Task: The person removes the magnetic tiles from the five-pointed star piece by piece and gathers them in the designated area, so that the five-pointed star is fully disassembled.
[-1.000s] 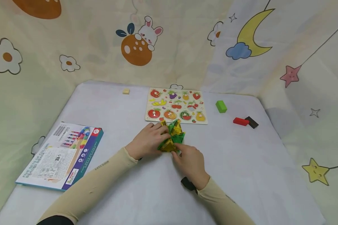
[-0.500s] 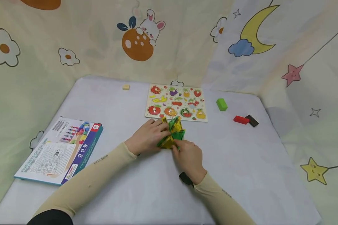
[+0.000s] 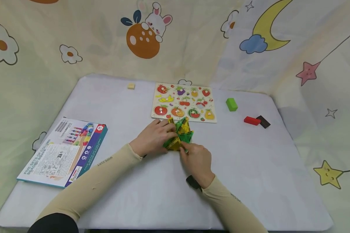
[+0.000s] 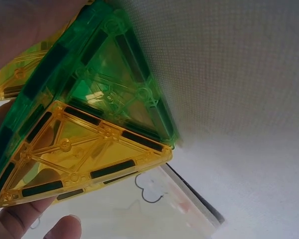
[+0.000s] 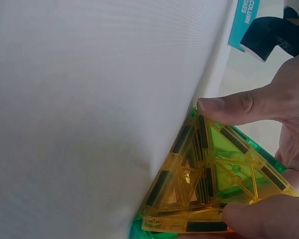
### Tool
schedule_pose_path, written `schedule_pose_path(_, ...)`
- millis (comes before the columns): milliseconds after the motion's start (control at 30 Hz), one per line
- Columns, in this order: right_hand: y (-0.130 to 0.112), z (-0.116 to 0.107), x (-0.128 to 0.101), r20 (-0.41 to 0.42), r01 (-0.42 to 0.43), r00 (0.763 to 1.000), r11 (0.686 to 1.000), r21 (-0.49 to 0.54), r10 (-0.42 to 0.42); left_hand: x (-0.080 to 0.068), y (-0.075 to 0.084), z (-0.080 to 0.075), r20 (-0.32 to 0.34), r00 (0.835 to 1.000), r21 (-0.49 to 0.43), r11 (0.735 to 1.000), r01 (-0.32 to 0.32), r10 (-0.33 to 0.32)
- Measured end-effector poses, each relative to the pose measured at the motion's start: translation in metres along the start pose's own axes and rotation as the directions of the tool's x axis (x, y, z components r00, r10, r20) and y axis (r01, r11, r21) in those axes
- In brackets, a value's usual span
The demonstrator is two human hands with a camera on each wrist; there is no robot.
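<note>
A faceted shape of green and yellow see-through magnetic tiles [image 3: 185, 136] stands between both hands at the middle of the white table, just in front of the fruit board. My left hand [image 3: 154, 136] grips it from the left, its fingers bent over the top. At the near right corner my right hand [image 3: 197, 161] pinches a tile edge between thumb and index finger. Triangular faces with dark magnet strips show close up, a yellow tile [image 4: 89, 149] in the left wrist view and another yellow tile [image 5: 234, 172] in the right wrist view. Left fingers hide part of the shape.
A fruit puzzle board [image 3: 184, 103] lies behind the hands. To the left is a flat boxed bead set [image 3: 62, 152]. Green [image 3: 231, 104], red [image 3: 252, 121] and black [image 3: 263, 122] blocks lie at right, and a small pale block [image 3: 131, 86] at the back left.
The right thumb and index finger have drawn closer together on the tile edge. The left hand keeps its grip. The whole head view has shifted so the table sits higher in it.
</note>
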State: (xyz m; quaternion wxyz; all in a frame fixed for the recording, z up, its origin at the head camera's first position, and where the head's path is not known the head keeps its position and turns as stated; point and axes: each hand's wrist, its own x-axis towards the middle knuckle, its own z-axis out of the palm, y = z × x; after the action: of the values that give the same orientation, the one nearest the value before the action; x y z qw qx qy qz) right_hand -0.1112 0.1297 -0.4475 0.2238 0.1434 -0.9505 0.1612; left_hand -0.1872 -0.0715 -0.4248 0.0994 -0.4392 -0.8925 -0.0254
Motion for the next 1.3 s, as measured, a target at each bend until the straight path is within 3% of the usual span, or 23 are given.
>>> schedule_pose_path(400,0.002,-0.002,0.000,-0.008,-0.032,0.999,0.997,0.075,0.033,0.002,-0.002,0.002,-0.028,1.000,0.002,1.000,-0.006,0.006)
schedule_pose_path(667,0.006,-0.006,-0.001,0.009,-0.033,0.999,0.990,0.134,0.032,0.003,-0.002,0.002,-0.011,1.000,-0.001,1.000,0.004,-0.004)
schedule_pose_path(900,0.019,-0.013,-0.009,0.089,-0.030,0.996,0.960,0.277,0.006,0.002,-0.002,0.001,0.012,1.000,0.012,1.000,0.006,-0.006)
schedule_pose_path(1000,0.032,-0.017,-0.014,0.140,-0.070,0.990,0.936,0.344,0.022,0.001,-0.003,0.001,0.019,1.000,0.011,1.000,0.008,-0.008)
schedule_pose_path(1100,0.051,-0.024,-0.017,0.236,-0.190,0.966,0.904,0.384,0.103,0.001,-0.003,0.001,0.025,1.000,-0.001,1.000,0.011,-0.011)
schedule_pose_path(1200,0.072,-0.032,-0.018,0.360,-0.326,0.912,0.881,0.344,0.197,0.001,-0.003,0.002,0.025,1.000,-0.013,1.000,0.014,-0.014)
schedule_pose_path(1300,0.096,-0.039,-0.014,0.441,-0.398,0.859,0.882,0.252,0.261,-0.001,-0.003,0.002,0.010,1.000,-0.019,1.000,0.015,-0.014)
